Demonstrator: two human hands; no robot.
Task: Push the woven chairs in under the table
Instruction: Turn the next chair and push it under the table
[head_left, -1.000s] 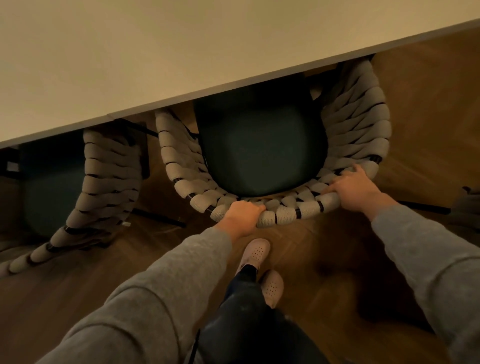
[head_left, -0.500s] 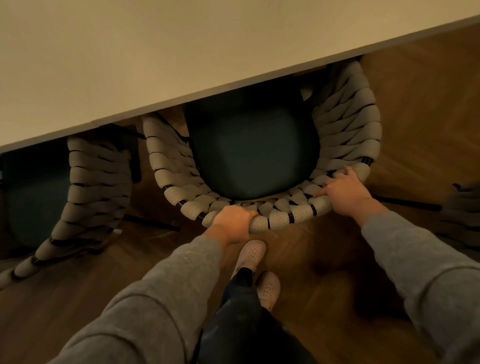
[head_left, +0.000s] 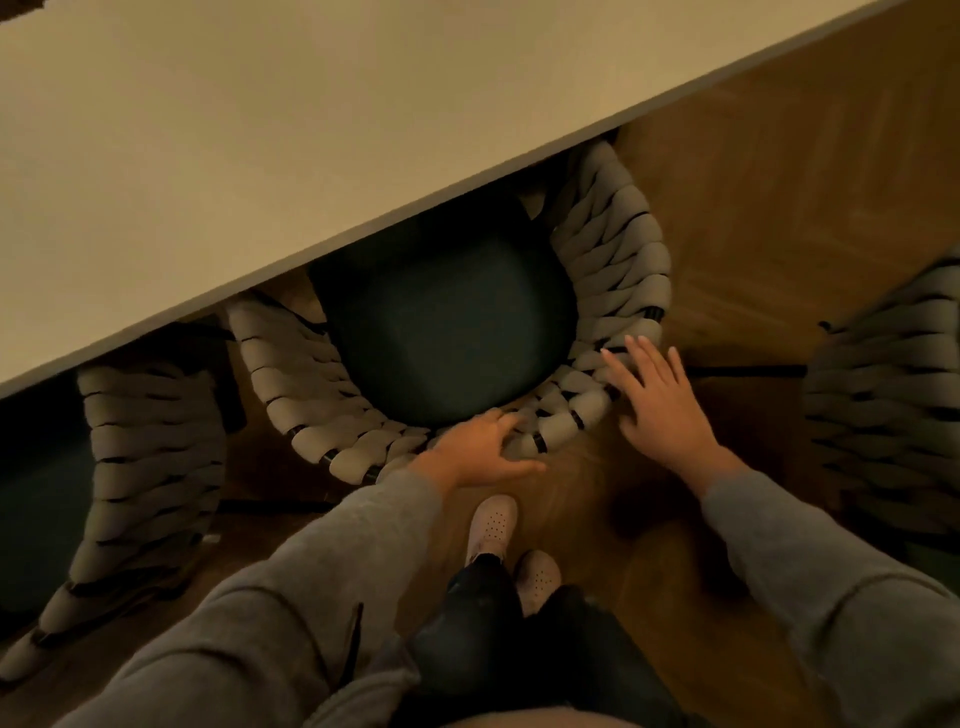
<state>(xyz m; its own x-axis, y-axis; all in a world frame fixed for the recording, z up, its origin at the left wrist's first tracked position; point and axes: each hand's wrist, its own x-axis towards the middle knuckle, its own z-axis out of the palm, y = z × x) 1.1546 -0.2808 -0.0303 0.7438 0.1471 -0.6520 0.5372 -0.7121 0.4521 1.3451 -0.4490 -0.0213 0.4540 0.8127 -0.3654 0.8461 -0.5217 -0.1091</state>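
The middle woven chair (head_left: 613, 270) sits partly under the near edge of the table (head_left: 260, 156). The front of its dark green seat (head_left: 447, 322) is hidden below the tabletop, and its round back sticks out over the wood floor (head_left: 779, 182). The left hand (head_left: 483, 447) is loose, not gripping. Its fingers lie on the back rim, and its thumb points out to the side. The right hand (head_left: 660, 405) is flat with fingers spread, and its fingertips are at the rim. Another woven chair (head_left: 150, 467) is tucked under the table to the left. A third one (head_left: 883, 405) stands out on the floor to the right. Two pale shoes (head_left: 493, 522) stand just behind the middle chair.
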